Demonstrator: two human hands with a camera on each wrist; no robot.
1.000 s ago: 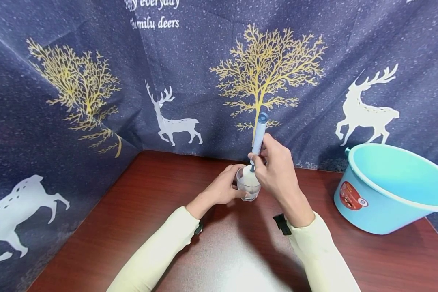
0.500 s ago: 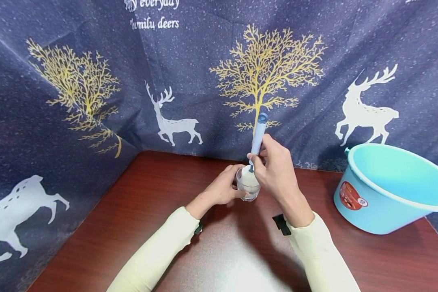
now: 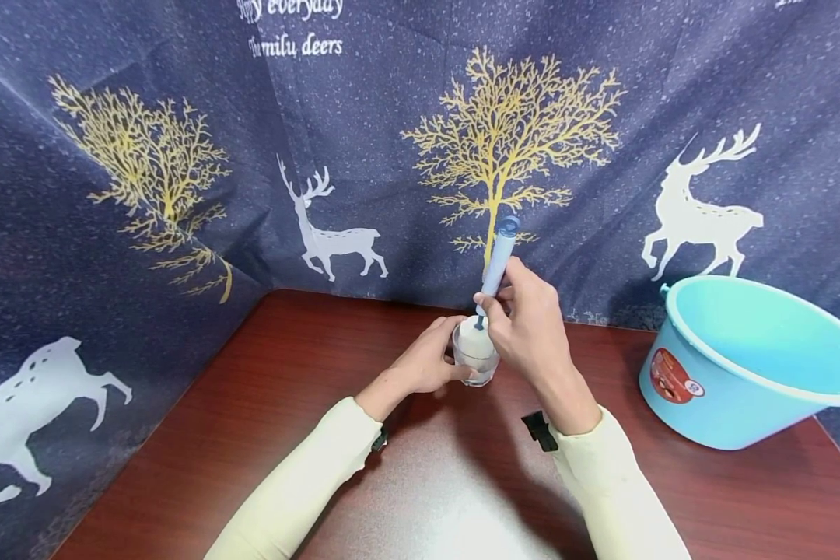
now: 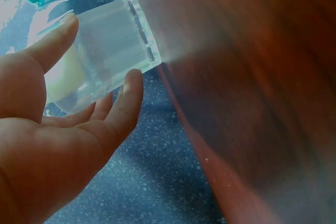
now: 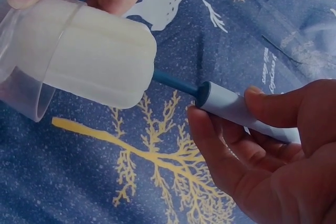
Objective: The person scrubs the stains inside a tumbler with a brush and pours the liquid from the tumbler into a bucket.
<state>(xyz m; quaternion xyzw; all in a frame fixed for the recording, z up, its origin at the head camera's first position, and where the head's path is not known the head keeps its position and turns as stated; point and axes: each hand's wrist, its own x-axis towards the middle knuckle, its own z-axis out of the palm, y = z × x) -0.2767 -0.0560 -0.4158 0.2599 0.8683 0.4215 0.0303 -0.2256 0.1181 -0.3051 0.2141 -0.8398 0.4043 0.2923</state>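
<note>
"What has the person got on?"

"Long sleeves, pale cream with a faint yellow tinge. The left sleeve (image 3: 297, 486) has a few creases, and the right sleeve (image 3: 619, 490) wrinkles softly towards its end."

"How far down do they come?"

"Short of the hands, so both wrists show, and they end in plain edges."

"And that dark bit on the right?"

"A black tab (image 3: 540, 432), square-cornered, jutting out beside the sleeve. There's a smaller dark piece (image 3: 379, 439) at the left one, partly hidden."

"Gloves?"

"Bare, both the left hand (image 3: 430, 358) and the right hand (image 3: 532, 319)."
</note>
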